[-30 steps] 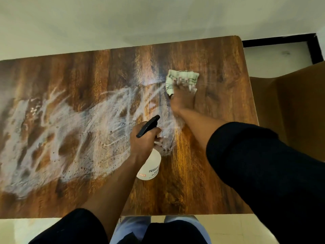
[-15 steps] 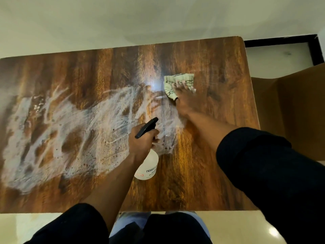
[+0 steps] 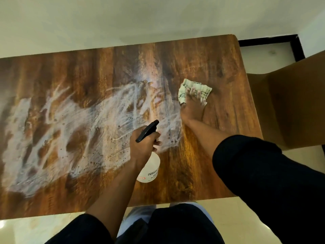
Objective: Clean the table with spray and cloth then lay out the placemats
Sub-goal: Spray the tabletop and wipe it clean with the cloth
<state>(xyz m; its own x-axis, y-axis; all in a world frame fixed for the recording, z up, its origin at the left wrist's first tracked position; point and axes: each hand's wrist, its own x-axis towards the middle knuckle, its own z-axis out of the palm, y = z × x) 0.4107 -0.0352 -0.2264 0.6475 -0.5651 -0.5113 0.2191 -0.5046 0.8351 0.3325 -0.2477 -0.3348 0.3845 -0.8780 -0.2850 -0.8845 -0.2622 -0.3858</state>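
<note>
A person stands at a brown wooden table (image 3: 58, 71) and looks down at it. The left hand (image 3: 143, 144) has its fingers curled around the neck of a spray bottle (image 3: 149, 170). The bottle is white with a small label on it, and its black top (image 3: 147, 131) sticks up above the hand and points toward the far side of the table. The bottle hangs low over the near half of the table, but I cannot tell if its bottom touches the wood. The right hand (image 3: 193, 106) is farther away, on the right part of the table. Its fingers are spread out flat, and they press down on a cloth (image 3: 184, 85). The cloth is pale with thin dark lines, and it is crumpled under the fingers. It lies flat on the wood, near the right end of the table. A big white, streaky smear of wet spray (image 3: 70, 131) covers the middle and left of the table. It runs from the left edge almost up to the cloth, and small drops dot the wood near the bottle. Both arms have dark sleeves (image 3: 263, 173) pushed up past the wrists. A brown chair (image 3: 288, 103) stands just beside the right end of the table. The floor (image 3: 219, 213) under the near edge is pale and shiny.
</note>
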